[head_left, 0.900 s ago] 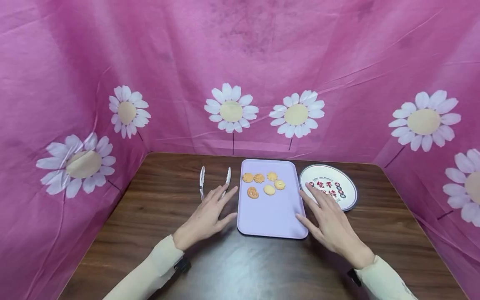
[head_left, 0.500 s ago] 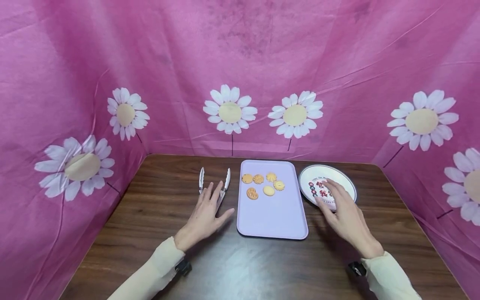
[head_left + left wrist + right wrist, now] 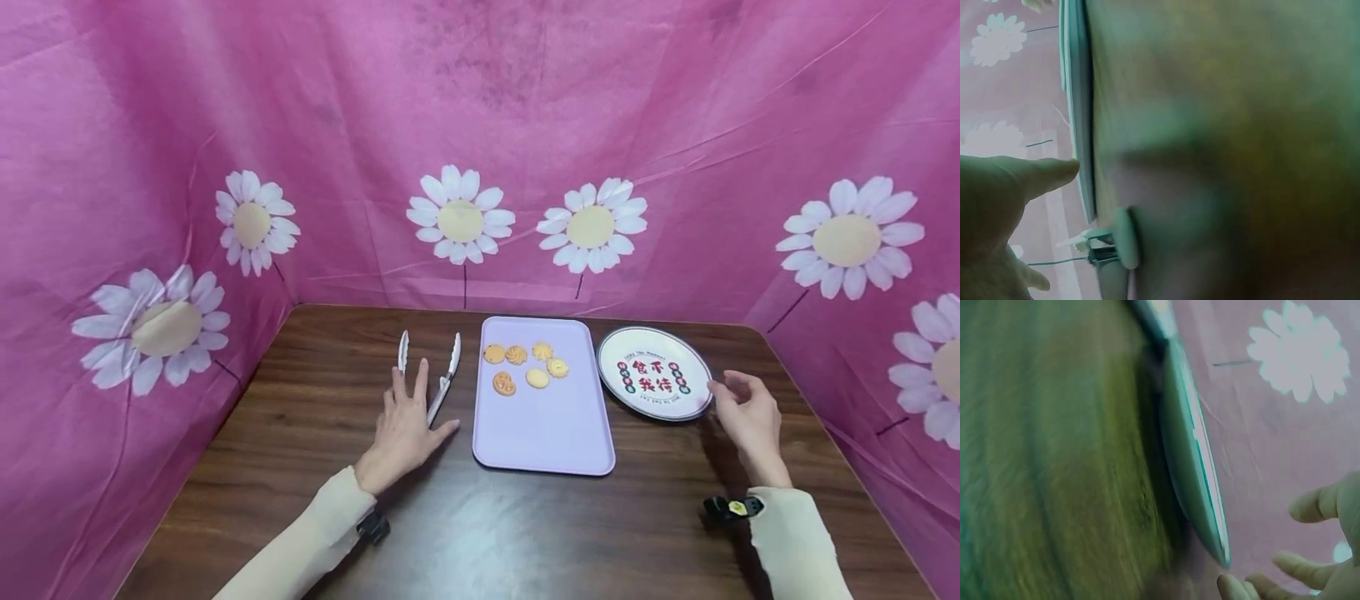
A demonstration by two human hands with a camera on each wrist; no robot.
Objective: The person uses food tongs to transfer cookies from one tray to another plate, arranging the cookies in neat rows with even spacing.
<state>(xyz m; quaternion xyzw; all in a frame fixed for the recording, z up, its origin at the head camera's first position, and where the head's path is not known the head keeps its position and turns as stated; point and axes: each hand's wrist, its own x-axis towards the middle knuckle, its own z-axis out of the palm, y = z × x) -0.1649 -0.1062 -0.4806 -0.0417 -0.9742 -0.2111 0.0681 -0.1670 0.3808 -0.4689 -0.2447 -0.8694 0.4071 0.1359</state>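
Note:
Metal tongs lie on the table with their arms spread. My left hand is over their near part, fingers spread, hiding some of it. The left wrist view shows the tongs edge-on below a straight finger. A round white plate with a dark rim and red characters sits at the right. Beside its right edge is my right hand, fingers loosely bent. In the right wrist view, the fingers stand apart around the end of the plate; nothing is pinched.
Between the hands lies a lilac tray. Several cookies sit in its far half, among them a swirl cookie and a pretzel-shaped one. Pink flowered cloth walls the table's back and sides.
My right hand has moved right, from the tray's edge across the plate to the plate's right side. The left hand has shifted slightly left over the tongs. Tray and cookies stay put.

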